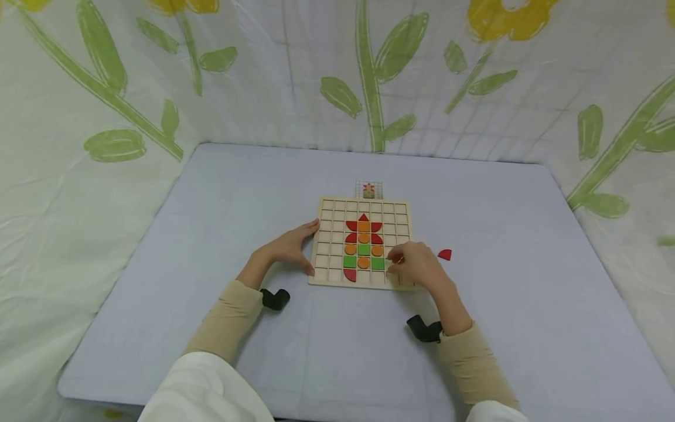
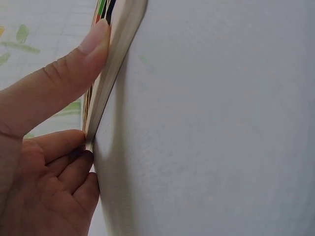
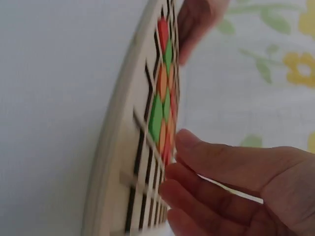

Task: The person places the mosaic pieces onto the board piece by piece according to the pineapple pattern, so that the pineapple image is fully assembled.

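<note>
A wooden grid board (image 1: 332, 231) lies on the table, bearing a figure of red, orange and green pieces. Along its left edge rests my left hand (image 1: 287, 246), thumb and fingers spread and touching the side; the left wrist view shows the thumb (image 2: 93, 44) against the rim. Over the board's right part hovers my right hand (image 1: 419, 264), beside a green square piece (image 1: 377, 264). Its fingers are bent loosely, and I see nothing between them in the right wrist view. A red quarter-circle piece (image 1: 350, 275) sits in the lowest filled row.
One loose red quarter-circle piece (image 1: 445, 254) lies on the table (image 1: 501, 234) right of the board. Behind the board is a small pattern card (image 1: 368, 189). Black wrist-mounted devices (image 1: 275, 299) hang by both forearms. A flower-printed curtain (image 1: 295, 76) stands behind the table.
</note>
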The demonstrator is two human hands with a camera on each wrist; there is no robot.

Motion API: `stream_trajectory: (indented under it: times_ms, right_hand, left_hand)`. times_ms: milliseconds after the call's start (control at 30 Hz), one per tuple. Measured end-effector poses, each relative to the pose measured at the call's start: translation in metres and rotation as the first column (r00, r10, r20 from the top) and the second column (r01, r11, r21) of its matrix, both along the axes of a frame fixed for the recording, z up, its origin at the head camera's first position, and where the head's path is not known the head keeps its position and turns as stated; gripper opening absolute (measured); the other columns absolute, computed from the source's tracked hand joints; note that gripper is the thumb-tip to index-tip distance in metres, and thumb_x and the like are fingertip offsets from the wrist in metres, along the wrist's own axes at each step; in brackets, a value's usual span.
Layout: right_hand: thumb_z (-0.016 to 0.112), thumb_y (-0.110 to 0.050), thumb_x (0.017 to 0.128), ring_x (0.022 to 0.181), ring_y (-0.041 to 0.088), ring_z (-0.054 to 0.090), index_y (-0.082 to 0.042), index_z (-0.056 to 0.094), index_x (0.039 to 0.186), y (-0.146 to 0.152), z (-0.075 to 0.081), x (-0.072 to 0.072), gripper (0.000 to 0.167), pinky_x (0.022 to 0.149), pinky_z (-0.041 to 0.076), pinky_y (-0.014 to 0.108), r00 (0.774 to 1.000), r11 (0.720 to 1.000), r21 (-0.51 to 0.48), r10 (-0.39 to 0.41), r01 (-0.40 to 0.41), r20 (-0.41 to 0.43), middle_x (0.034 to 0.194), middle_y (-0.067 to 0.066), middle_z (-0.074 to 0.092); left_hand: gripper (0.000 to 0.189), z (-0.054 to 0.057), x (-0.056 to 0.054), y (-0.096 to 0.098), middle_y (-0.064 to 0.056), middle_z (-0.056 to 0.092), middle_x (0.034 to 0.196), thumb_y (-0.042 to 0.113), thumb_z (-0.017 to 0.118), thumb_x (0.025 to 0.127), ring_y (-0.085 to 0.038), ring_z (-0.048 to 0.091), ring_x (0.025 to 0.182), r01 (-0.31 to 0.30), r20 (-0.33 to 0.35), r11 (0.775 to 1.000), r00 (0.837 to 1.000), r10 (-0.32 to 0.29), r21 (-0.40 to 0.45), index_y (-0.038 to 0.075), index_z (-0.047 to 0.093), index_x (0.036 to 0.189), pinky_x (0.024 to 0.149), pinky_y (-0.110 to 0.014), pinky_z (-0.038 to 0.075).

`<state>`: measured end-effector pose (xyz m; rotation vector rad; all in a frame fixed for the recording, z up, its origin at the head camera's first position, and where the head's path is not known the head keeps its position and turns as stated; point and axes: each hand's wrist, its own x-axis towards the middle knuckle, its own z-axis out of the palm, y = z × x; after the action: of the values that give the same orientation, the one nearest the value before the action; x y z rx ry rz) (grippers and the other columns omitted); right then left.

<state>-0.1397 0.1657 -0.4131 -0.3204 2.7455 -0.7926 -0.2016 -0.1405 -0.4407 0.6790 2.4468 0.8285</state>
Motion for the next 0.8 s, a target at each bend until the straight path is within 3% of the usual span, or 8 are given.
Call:
stream_trajectory:
  times_ms: [267, 400, 600, 800]
  right_hand:
    - [0.077, -0.005, 0.078, 0.086, 0.027, 0.065, 0.004, 0.071, 0.103, 0.066, -0.002, 0.003, 0.028, 0.076, 0.053, 0.044, 0.999, 0.999, -0.038, -0.037, 0.037, -0.006, 0.093, 0.014, 0.070]
    - [0.080, -0.007, 0.076, 0.089, 0.030, 0.064, 0.005, 0.070, 0.104, 0.088, -0.002, 0.010, 0.032, 0.076, 0.053, 0.044, 0.998, 0.998, -0.036, -0.059, 0.060, 0.039, 0.096, 0.016, 0.069]
    - [0.084, -0.011, 0.072, 0.096, 0.032, 0.059, 0.003, 0.066, 0.108, 0.098, -0.005, 0.017, 0.043, 0.081, 0.051, 0.045, 0.985, 0.995, -0.037, -0.087, 0.093, 0.148, 0.101, 0.016, 0.064]
    - [0.084, -0.002, 0.070, 0.091, 0.030, 0.058, 0.004, 0.064, 0.099, 0.093, -0.010, 0.018, 0.036, 0.081, 0.051, 0.045, 0.990, 0.997, -0.040, -0.058, 0.064, 0.130, 0.093, 0.012, 0.063]
  left_hand:
    - [0.114, -0.002, 0.001, -0.001, -0.017, 0.012, 0.161, 0.020, 0.089, 0.065, -0.035, 0.010, 0.147, 0.005, -0.007, 1.000, 1.000, -0.005, 0.004, -0.006, 0.019, 0.151, 0.118, -0.046, 0.015]
    - [0.114, -0.003, 0.001, -0.001, -0.017, 0.011, 0.161, 0.021, 0.089, 0.066, -0.035, 0.010, 0.147, 0.005, 0.002, 1.000, 1.000, -0.005, 0.005, -0.006, 0.018, 0.152, 0.118, -0.046, 0.015]
    - [0.114, -0.002, -0.001, -0.001, -0.017, 0.010, 0.161, 0.020, 0.088, 0.067, -0.035, 0.010, 0.147, 0.007, -0.003, 1.000, 1.000, -0.007, -0.012, -0.006, 0.018, 0.152, 0.118, -0.045, 0.015]
    - [0.114, 0.000, 0.000, -0.001, -0.016, 0.010, 0.161, 0.019, 0.088, 0.066, -0.033, 0.009, 0.147, -0.006, 0.011, 1.000, 1.000, 0.006, -0.009, -0.005, 0.018, 0.152, 0.118, -0.045, 0.014]
